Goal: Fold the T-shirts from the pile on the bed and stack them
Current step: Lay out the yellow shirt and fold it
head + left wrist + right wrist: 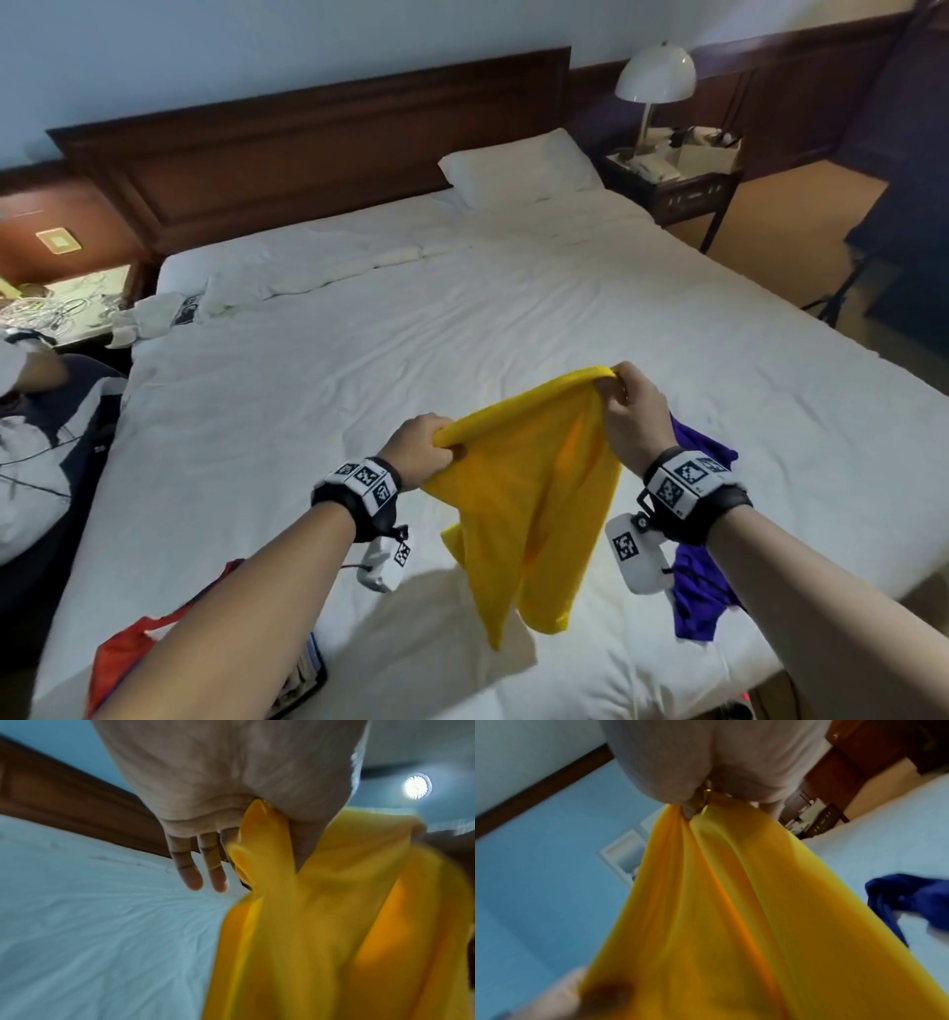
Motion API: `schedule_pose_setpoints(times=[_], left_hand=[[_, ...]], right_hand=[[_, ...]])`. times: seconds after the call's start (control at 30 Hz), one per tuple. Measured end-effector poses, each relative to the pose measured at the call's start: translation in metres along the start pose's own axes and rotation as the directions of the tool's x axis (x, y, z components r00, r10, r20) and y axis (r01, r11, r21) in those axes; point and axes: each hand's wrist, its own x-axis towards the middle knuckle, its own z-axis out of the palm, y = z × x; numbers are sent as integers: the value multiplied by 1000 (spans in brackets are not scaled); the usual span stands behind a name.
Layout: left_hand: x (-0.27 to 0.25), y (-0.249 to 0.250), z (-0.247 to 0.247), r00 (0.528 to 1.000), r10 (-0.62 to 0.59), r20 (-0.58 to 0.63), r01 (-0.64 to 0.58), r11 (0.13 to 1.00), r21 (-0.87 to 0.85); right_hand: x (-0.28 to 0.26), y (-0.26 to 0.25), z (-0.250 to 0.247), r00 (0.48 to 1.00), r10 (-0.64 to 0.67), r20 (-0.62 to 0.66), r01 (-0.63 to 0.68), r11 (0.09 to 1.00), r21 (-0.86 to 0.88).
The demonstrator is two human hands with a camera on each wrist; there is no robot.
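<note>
A bright yellow, thin-fabric T-shirt (534,493) hangs in the air at the lower centre of the head view, above the white-sheeted bed (359,360) that fills most of the frame. The left hand (423,452) grips one bunched upper edge of it; in the left wrist view the thumb and forefinger pinch the cloth while two other fingers (191,866) stick out loosely beside it. The right hand (634,406), higher and further right in the head view, has its fingers curled round the opposite upper edge, and the cloth is drawn into a sagging line between the two hands. The rest of the yellow shirt drops in long folds, its lowest point clear of the sheet.

A crumpled purple-blue T-shirt (703,575) lies on the bed at the lower right, partly behind the right forearm. A red garment (133,663) lies at the lower left edge, under the left forearm. A white pillow (518,172) rests against the dark wooden headboard (308,149) at the upper centre, and a white dome lamp (656,72) stands on a nightstand at the upper right.
</note>
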Motion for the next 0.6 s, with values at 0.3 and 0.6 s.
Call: schedule_pose_setpoints(times=[0.3,0.6], left_hand=[[-12,47,30,962,122,-245,-208,908,-365],[-31,36,36,994,29,-102,-94,690,-718]], right_hand=[[-42,-2,45,911,-223,347,234,972,12],[-32,12,49,958,-196,209,198,980,12]])
